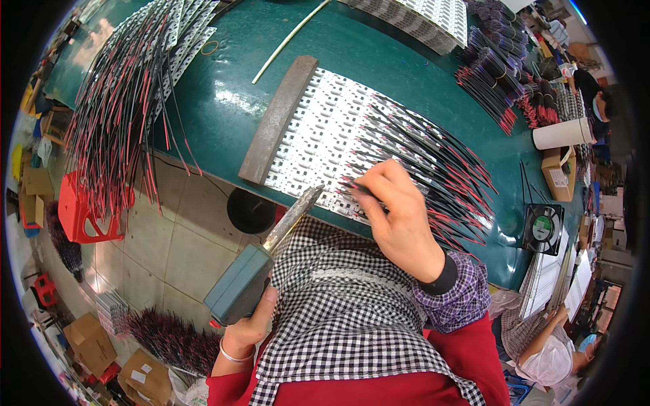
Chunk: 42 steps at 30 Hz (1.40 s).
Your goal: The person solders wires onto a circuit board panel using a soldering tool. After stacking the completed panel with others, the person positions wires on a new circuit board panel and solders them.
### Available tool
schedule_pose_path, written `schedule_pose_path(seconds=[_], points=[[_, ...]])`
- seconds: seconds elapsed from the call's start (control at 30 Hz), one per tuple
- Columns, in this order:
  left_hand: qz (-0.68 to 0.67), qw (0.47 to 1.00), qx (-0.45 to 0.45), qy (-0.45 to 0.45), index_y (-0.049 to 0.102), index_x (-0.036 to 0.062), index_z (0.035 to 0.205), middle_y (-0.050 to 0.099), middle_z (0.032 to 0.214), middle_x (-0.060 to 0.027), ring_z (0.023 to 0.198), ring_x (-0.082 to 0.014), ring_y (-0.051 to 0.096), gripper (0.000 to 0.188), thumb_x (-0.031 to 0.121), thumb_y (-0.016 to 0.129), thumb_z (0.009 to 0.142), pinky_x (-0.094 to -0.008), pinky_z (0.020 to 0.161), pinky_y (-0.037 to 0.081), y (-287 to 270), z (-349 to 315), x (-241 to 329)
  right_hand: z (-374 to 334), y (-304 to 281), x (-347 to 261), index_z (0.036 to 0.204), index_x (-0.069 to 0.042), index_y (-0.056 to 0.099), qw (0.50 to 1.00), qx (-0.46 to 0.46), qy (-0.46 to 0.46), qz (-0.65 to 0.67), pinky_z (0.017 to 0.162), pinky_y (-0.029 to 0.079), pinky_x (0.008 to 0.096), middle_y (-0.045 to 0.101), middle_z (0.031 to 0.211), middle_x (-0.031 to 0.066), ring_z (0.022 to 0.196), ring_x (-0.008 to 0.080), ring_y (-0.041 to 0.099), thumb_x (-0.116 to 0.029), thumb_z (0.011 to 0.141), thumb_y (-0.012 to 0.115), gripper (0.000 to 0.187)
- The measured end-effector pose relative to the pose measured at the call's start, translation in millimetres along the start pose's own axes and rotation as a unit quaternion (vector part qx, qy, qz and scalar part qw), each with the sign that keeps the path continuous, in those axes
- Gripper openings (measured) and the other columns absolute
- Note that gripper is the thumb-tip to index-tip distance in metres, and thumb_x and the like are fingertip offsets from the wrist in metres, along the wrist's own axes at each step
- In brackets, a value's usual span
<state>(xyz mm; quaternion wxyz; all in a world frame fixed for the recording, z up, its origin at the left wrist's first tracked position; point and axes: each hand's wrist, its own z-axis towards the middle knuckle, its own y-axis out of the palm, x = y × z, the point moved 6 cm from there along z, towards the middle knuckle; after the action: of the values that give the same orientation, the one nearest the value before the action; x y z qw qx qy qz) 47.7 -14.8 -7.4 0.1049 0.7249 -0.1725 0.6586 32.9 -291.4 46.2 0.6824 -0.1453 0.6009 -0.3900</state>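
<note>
The left hand [254, 321] grips a soldering gun [238, 284], its tip at the near edge of the white board [318, 128]. The right hand [396, 213] pinches a wire [348, 183] over the board, which lies on the green bench [210, 132].

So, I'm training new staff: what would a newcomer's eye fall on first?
Likely the soldering gun in the left hand, its tip by the white circuit-board panel. Next, the red-tipped wires fanning rightward from that panel, then the bigger wire bundle draping off the table, upper left.
</note>
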Motion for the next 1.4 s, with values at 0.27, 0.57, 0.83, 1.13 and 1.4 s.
schedule_pose_path(seconds=[0.27, 0.57, 0.83, 1.13, 1.4], points=[[-0.009, 1.0, 0.005, 0.002, 0.066, -0.0043, 0.119, 0.069, 0.116, -0.0149, 0.108, -0.0239, 0.065, 0.039, -0.001, 0.077, 0.082, -0.0375, 0.097, 0.051, -5, -6, -5, -7, 3, -4, 0.095, 0.001, 0.065, 0.996, -0.017, 0.077, 0.047, 0.059, 0.049, 0.0371, 0.063, 0.086, 0.0133, 0.067, 0.0295, 0.062, 0.002, 0.083, 0.068, 0.013], [0.066, 0.997, -0.047, 0.011, 0.063, -0.0036, 0.124, 0.069, 0.117, -0.0126, 0.108, -0.021, 0.065, 0.041, -0.003, 0.074, 0.085, -0.0346, 0.096, 0.051, -3, -10, -7, -11, 16, 3, 0.092, -0.003, 0.066, 0.998, -0.03, 0.06, -0.016, 0.062, 0.051, 0.0421, 0.065, 0.083, 0.0127, 0.07, 0.0336, 0.065, -0.005, 0.084, 0.069, 0.009], [0.057, 0.998, 0.014, 0.024, 0.072, -0.0036, 0.093, 0.07, 0.074, -0.0045, 0.061, -0.012, 0.062, 0.01, 0.0, 0.075, 0.083, -0.0274, 0.057, 0.051, 4, 0, 9, -14, 15, 4, 0.098, -0.006, 0.064, 0.998, -0.026, 0.049, -0.026, 0.062, 0.052, 0.0429, 0.07, 0.083, 0.0129, 0.073, 0.0328, 0.068, -0.004, 0.084, 0.068, 0.015], [0.085, 0.996, -0.022, 0.004, 0.069, -0.0026, 0.108, 0.07, 0.094, -0.0076, 0.078, -0.0141, 0.065, 0.024, 0.0, 0.075, 0.085, -0.0284, 0.069, 0.053, -3, -11, -12, -11, 16, 3, 0.09, -0.005, 0.064, 0.997, -0.029, 0.071, -0.034, 0.06, 0.051, 0.0436, 0.069, 0.077, 0.0126, 0.067, 0.0335, 0.067, -0.009, 0.084, 0.069, 0.008], [0.137, 0.987, -0.085, 0.019, 0.067, -0.0036, 0.119, 0.071, 0.103, -0.0081, 0.087, -0.0138, 0.066, 0.031, 0.001, 0.074, 0.089, -0.0277, 0.075, 0.055, 0, -9, -21, -12, 19, 3, 0.091, -0.005, 0.064, 0.997, -0.029, 0.061, -0.042, 0.058, 0.05, 0.0441, 0.068, 0.077, 0.0126, 0.066, 0.0333, 0.066, -0.009, 0.085, 0.069, 0.009]])
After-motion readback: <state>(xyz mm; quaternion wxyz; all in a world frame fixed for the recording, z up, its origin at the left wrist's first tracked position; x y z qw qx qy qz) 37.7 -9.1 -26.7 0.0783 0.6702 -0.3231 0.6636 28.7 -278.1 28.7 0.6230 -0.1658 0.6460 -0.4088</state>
